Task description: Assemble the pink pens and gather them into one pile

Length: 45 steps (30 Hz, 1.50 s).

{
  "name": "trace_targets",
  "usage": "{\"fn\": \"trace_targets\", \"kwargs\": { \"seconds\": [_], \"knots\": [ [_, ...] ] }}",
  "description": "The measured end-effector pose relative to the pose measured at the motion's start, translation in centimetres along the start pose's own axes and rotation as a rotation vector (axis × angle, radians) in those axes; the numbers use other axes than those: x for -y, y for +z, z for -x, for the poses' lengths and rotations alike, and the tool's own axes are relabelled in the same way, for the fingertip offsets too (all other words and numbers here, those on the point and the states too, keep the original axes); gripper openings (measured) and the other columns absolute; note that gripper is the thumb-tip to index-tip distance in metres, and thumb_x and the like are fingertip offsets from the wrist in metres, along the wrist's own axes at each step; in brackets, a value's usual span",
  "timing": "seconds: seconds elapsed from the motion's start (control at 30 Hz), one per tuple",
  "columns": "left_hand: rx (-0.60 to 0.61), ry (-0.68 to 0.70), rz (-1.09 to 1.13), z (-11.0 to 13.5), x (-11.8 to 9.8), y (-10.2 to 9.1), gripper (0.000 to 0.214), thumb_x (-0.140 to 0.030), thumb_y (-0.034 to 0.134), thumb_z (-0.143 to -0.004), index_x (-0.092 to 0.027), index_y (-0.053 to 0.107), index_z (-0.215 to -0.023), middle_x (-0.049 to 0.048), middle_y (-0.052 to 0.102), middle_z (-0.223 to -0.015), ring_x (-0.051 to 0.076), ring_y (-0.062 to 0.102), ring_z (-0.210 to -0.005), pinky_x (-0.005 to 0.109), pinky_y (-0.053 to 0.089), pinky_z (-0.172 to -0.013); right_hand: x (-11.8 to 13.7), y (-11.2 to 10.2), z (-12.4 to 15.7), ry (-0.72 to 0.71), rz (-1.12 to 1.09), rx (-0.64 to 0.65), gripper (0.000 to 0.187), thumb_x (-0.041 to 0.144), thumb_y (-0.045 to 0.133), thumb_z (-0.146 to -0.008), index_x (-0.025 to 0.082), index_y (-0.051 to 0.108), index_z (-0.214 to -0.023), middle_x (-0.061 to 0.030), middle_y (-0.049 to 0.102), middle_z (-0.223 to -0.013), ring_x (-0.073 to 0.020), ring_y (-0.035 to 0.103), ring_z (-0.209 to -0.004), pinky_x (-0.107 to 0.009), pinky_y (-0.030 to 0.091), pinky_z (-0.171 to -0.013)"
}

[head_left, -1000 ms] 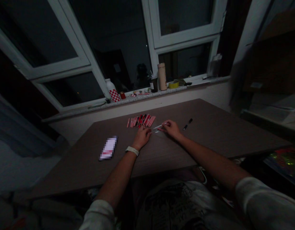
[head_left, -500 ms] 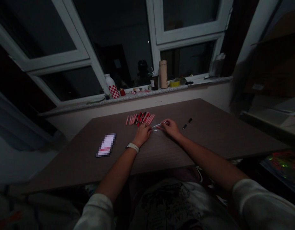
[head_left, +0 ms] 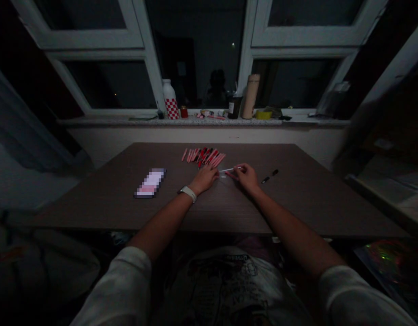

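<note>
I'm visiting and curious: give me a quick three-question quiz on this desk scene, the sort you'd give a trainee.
1. True or false: the white wristband is on the left wrist.
2. What lies on the table to the right of the right hand? A, a black pen; B, a stapler; C, a pair of scissors.
3. Fill in: the hand nearer the pile of red and pink pens is the ____ hand.

Key: 1 true; 2 A; 3 left hand.
</note>
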<state>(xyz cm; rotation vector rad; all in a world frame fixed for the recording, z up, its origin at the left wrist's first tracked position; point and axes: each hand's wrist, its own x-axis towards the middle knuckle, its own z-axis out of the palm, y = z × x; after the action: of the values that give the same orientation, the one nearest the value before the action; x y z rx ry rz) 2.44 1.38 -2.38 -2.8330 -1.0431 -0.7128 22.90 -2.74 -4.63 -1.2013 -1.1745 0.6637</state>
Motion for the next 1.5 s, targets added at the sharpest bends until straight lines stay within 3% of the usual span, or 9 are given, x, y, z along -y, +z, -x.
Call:
{"fn": "trace_targets", "kwargs": {
  "seconds": [0.1, 0.3, 0.5, 0.67, 0.97, 1.2, 1.5],
  "knots": [
    [0.005, 0.023, -0.037, 0.0, 0.1, 0.1, 0.016, -0.025, 0.056, -0.090, -0.019, 0.066, -0.101, 0.0106, 0.056, -0.112, 0.026, 0.050, -0.109, 0.040, 0.042, -0.095, 0.5, 0.2, 0.3, 0.004, -0.087, -0.057, 0.031, 0.045, 0.068, -0.067, 0.018, 0.060, -0.080, 0.0008, 0.059, -0.068, -0.0157, 0.059, -0.066, -0.033, 0.057, -0.063],
    [-0.024, 0.042, -0.068, 0.0, 0.0, 0.3, 0.016, -0.025, 0.055, -0.090, -0.018, 0.064, -0.102, 0.0117, 0.057, -0.114, 0.026, 0.050, -0.110, 0.040, 0.042, -0.096, 1.5, 0.2, 0.6, -0.001, -0.085, -0.072, 0.028, 0.044, 0.066, -0.070, 0.018, 0.059, -0.080, 0.0000, 0.061, -0.068, -0.0158, 0.057, -0.064, -0.034, 0.055, -0.060],
    [-0.147, -0.008, 0.110, 0.2, 0.3, 0.3, 0.014, -0.018, 0.056, -0.088, -0.018, 0.062, -0.101, 0.0096, 0.063, -0.109, 0.025, 0.054, -0.108, 0.040, 0.043, -0.096, 1.7, -0.5, 0.2, -0.059, 0.037, -0.170, 0.028, 0.043, 0.063, -0.074, 0.016, 0.062, -0.083, -0.0037, 0.067, -0.074, -0.0170, 0.060, -0.066, -0.031, 0.050, -0.065],
    [-0.249, -0.075, 0.223, 0.1, 0.7, 0.3, 0.018, -0.021, 0.053, -0.091, -0.018, 0.063, -0.106, 0.0088, 0.066, -0.107, 0.023, 0.059, -0.101, 0.038, 0.046, -0.092, 1.1, -0.7, -0.3, -0.077, -0.001, -0.174, 0.032, 0.048, 0.062, -0.076, 0.017, 0.061, -0.083, -0.0052, 0.070, -0.075, -0.0188, 0.064, -0.071, -0.029, 0.048, -0.067],
    [-0.271, -0.010, 0.335, 0.1, 1.0, 0.8, 0.021, -0.021, 0.049, -0.093, -0.019, 0.069, -0.102, 0.0073, 0.066, -0.107, 0.021, 0.056, -0.109, 0.038, 0.044, -0.099, 1.4, -0.6, 0.0, -0.041, -0.031, -0.127, 0.038, 0.054, 0.064, -0.075, 0.018, 0.062, -0.082, -0.0039, 0.070, -0.076, -0.0179, 0.063, -0.071, -0.031, 0.051, -0.069],
    [-0.287, -0.013, 0.334, 0.1, 1.3, 1.1, 0.019, -0.023, 0.051, -0.093, -0.019, 0.067, -0.102, 0.0068, 0.066, -0.106, 0.021, 0.056, -0.107, 0.038, 0.044, -0.098, 2.2, 0.1, 0.8, 0.018, -0.233, -0.088, 0.033, 0.050, 0.070, -0.072, 0.019, 0.059, -0.076, 0.0023, 0.064, -0.068, -0.0117, 0.056, -0.061, -0.036, 0.060, -0.066],
    [-0.264, -0.034, 0.332, 0.4, 1.3, 0.8, 0.018, -0.021, 0.052, -0.090, -0.019, 0.067, -0.100, 0.0077, 0.066, -0.106, 0.022, 0.057, -0.107, 0.040, 0.044, -0.097, 1.7, 0.7, 1.0, 0.055, -0.430, 0.009, 0.034, 0.047, 0.076, -0.069, 0.020, 0.057, -0.077, 0.0046, 0.062, -0.068, -0.0131, 0.063, -0.069, -0.044, 0.062, -0.078]
  ]
}}
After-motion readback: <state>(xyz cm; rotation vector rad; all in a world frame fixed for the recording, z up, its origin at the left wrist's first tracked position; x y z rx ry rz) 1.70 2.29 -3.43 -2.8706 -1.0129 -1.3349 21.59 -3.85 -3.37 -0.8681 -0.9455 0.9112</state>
